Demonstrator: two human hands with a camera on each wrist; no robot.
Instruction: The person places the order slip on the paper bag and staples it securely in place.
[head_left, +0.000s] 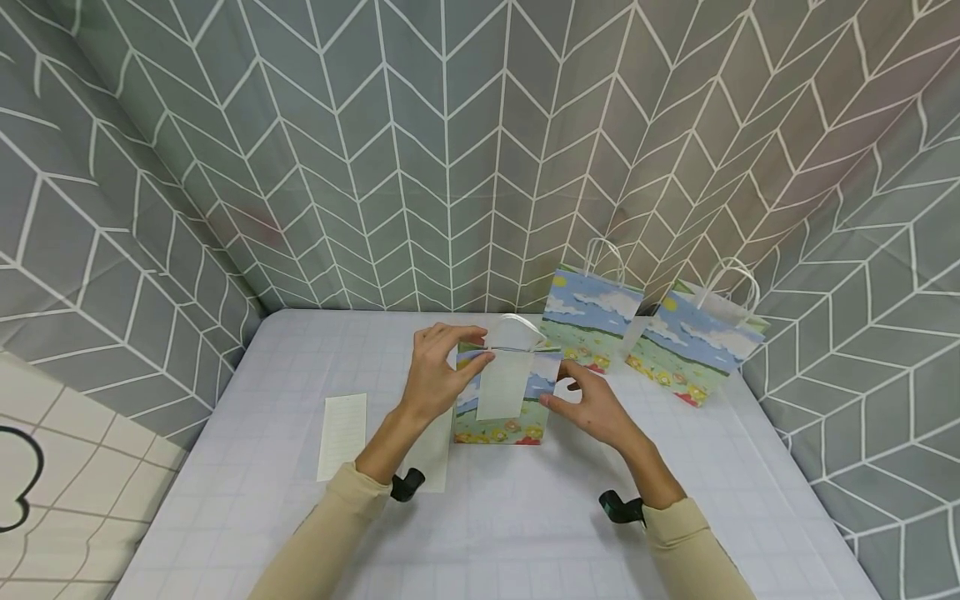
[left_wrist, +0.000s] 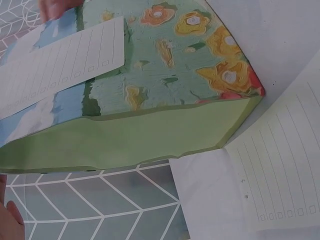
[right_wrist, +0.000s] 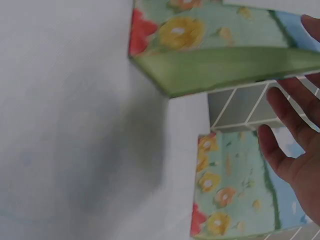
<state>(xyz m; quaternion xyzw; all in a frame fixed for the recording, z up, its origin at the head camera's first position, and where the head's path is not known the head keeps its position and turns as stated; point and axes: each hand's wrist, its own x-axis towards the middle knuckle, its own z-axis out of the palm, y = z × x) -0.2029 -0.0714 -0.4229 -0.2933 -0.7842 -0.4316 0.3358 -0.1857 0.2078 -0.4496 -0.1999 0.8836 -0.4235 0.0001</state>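
Observation:
A paper gift bag (head_left: 495, 432) printed with sky, clouds and flowers stands upright on the table between both hands. On its front hangs a white lined card (head_left: 502, 392), below the bag's white handle (head_left: 513, 325). At the bag's upper left, the left hand (head_left: 433, 377) pinches the top edge with thumb and index finger. The right hand (head_left: 592, 407) holds the right side, its thumb in front and other fingers behind. The left wrist view shows the card's ruled lines and small boxes (left_wrist: 85, 65) and the bag's plain green side (left_wrist: 150, 132).
Two matching bags with white handles stand at the back right, one (head_left: 588, 312) behind the held bag and another (head_left: 693, 342) farther right. A lined paper sheet (head_left: 343, 433) lies at left; another sheet (head_left: 431, 458) lies partly under the left forearm. Patterned grey curtains (head_left: 450, 167) surround the table.

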